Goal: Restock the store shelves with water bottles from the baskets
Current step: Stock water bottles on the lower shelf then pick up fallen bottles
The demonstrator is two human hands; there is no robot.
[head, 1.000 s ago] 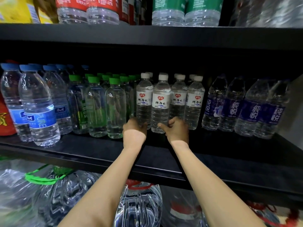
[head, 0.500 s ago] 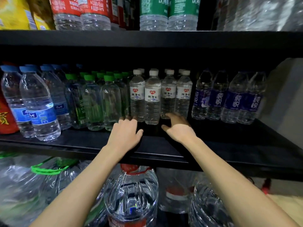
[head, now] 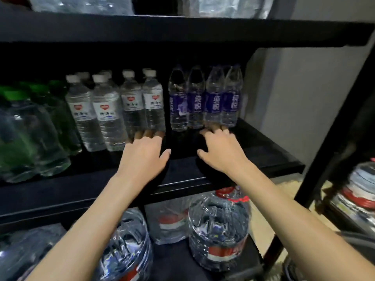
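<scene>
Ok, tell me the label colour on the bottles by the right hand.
Purple labels with white characters, seen in the head view.

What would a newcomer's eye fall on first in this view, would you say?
Two bare hands reach onto the middle shelf: the left hand touches the bases of the white-capped bottles, the right hand those of the purple-labelled bottles. Large water jugs stand below.
</scene>
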